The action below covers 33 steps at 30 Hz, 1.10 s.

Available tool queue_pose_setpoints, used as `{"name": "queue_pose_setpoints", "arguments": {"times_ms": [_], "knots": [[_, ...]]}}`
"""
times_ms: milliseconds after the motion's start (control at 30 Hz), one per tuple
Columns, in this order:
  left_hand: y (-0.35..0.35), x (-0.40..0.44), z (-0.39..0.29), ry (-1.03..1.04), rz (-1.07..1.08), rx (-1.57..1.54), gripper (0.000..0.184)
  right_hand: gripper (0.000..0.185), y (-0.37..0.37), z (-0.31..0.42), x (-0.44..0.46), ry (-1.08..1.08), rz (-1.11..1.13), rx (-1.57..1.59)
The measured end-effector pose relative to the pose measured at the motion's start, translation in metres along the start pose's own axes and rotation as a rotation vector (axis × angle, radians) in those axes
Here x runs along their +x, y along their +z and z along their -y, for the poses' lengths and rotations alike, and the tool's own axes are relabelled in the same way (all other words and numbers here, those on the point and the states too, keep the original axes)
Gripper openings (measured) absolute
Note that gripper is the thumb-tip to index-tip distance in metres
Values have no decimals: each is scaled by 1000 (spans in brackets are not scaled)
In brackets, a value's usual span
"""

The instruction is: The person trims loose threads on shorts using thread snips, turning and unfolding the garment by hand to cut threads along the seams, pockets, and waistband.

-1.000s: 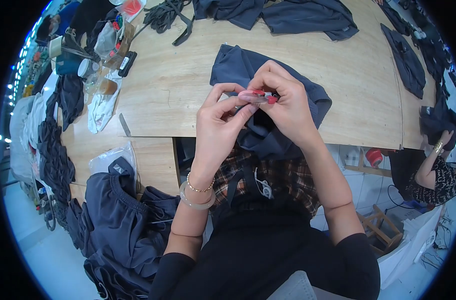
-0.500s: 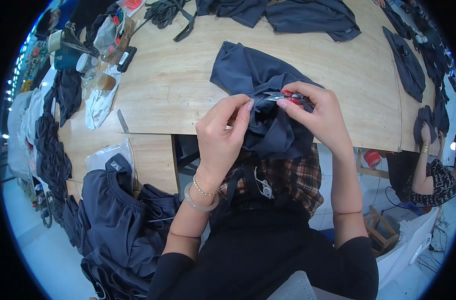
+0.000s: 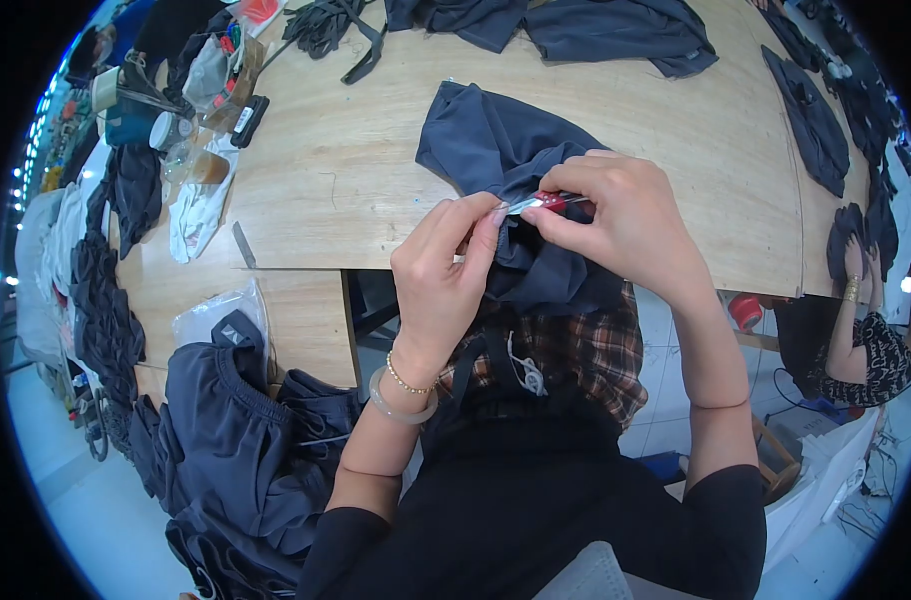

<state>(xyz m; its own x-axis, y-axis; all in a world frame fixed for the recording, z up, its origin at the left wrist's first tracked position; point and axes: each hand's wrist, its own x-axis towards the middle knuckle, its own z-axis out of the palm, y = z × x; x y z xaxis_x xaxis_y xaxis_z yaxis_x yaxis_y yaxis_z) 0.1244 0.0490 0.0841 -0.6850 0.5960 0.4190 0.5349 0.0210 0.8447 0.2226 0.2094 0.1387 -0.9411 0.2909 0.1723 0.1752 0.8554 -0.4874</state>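
Observation:
A dark blue-grey garment (image 3: 486,130) lies bunched at the table's front edge and hangs over it toward the lap. My left hand (image 3: 446,250) pinches a bit of this garment between thumb and fingertips. Small snips with a red part (image 3: 550,202) are in my right hand (image 3: 626,215), closed around them. Their metal tip points left and meets the left fingertips. The exact spot where tip and cloth meet is too small to make out.
The wooden table (image 3: 326,150) holds more dark garments (image 3: 616,35) at the back. At the left are dark straps, a box of tools (image 3: 238,85), a cup (image 3: 211,168) and a metal strip (image 3: 245,245). Dark shorts (image 3: 226,410) lie lower left. A co-worker's arm (image 3: 851,340) is at far right.
Both hands first moved apart, the left gripping the garment and the right showing the snips. Since then my right hand has shifted left, bringing the tip to my left fingertips.

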Motion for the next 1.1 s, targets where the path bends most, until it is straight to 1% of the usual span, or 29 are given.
{"name": "queue_pose_setpoints", "arguments": {"times_ms": [233, 467, 533, 667, 767, 833, 967, 1033, 1100], "knots": [[0, 0, 1, 7, 3, 13, 7, 32, 5, -3, 3, -61, -4, -55], [0, 1, -1, -25, 8, -1, 7, 29, -10, -5, 1, -6, 40, -8], [0, 2, 0, -16, 16, 1, 7, 29, -9, -5, 1, -50, 54, -24], [-1, 2, -1, -15, 30, 9, 8, 29, -9, -1, 2, -60, 67, -37], [-1, 2, -1, -23, 47, -1, 8, 28, -10, 0, 3, -118, 47, -46], [-2, 3, -1, -37, 80, -35, 7, 28, -11, 0, 5, -176, 74, -68], [-2, 5, 0, -10, 113, -23, 7, 27, -15, 0, 7, -199, 97, -86], [-1, 4, 1, -10, 109, -34, 7, 26, -19, 2, 9, -175, 187, -117], [0, 3, 4, -24, 88, -84, 6, 28, -17, -1, 6, -202, 170, -78]]}}
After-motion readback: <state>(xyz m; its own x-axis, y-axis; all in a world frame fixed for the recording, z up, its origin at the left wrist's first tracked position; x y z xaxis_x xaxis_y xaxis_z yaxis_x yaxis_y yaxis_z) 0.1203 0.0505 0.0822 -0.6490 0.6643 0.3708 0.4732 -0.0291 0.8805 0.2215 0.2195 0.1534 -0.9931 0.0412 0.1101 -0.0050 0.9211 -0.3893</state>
